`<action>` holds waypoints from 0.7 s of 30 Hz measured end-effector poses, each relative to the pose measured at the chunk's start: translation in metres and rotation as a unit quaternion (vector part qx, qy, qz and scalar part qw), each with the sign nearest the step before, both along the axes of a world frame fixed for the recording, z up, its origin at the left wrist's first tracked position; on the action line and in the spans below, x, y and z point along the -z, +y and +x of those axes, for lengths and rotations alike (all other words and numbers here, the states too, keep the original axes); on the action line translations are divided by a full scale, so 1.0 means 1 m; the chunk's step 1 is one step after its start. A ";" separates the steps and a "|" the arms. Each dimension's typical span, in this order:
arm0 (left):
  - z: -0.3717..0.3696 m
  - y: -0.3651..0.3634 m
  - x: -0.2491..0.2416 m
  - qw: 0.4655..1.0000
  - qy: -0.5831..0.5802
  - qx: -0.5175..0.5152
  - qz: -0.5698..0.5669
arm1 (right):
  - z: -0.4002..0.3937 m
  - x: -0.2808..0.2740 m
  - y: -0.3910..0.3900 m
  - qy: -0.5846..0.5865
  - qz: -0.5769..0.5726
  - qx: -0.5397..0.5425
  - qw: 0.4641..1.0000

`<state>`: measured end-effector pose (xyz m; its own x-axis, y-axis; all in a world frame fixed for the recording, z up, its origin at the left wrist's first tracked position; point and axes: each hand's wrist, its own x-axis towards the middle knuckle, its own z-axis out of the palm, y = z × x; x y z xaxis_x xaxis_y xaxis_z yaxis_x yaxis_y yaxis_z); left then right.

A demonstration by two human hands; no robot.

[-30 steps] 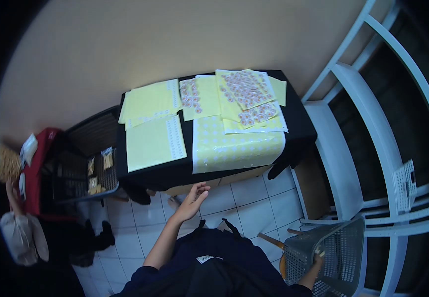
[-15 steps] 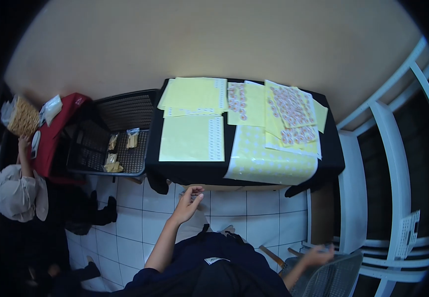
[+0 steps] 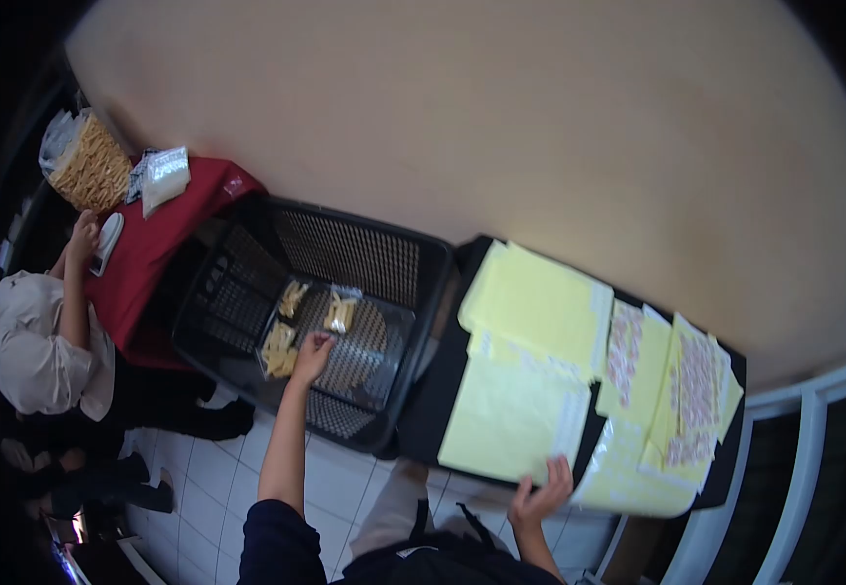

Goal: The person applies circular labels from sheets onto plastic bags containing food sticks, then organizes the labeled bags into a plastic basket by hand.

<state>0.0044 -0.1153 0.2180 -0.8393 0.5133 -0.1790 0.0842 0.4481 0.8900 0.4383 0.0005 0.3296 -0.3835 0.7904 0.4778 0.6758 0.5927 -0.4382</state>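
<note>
My left hand (image 3: 312, 353) reaches into a black plastic crate (image 3: 247, 258), fingers apart, just above the small clear packets of yellow snacks (image 3: 278, 357) on its mesh bottom. Another packet (image 3: 340, 312) lies a little farther in. I cannot tell whether the hand touches a packet. My right hand (image 3: 540, 495) rests at the near edge of the black-covered table (image 3: 432, 409), fingertips on the corner of a large yellow sheet (image 3: 506, 419). It holds nothing.
More yellow sheets (image 3: 540, 302) and sheets with pink round stickers (image 3: 694, 390) cover the table to the right. At the left, another person (image 3: 38, 341) reaches onto a red table (image 3: 174, 229) that holds a big bag of snacks (image 3: 91, 166). White bars (image 3: 793, 458) stand at the right.
The view swung left. My left hand rose from near the floor tiles into the crate. My right hand left the grey basket and came to the table's front edge.
</note>
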 end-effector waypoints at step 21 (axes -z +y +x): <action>-0.067 0.067 0.199 0.959 0.040 -0.088 -0.265 | -0.010 0.021 0.004 -0.082 0.143 0.076 0.983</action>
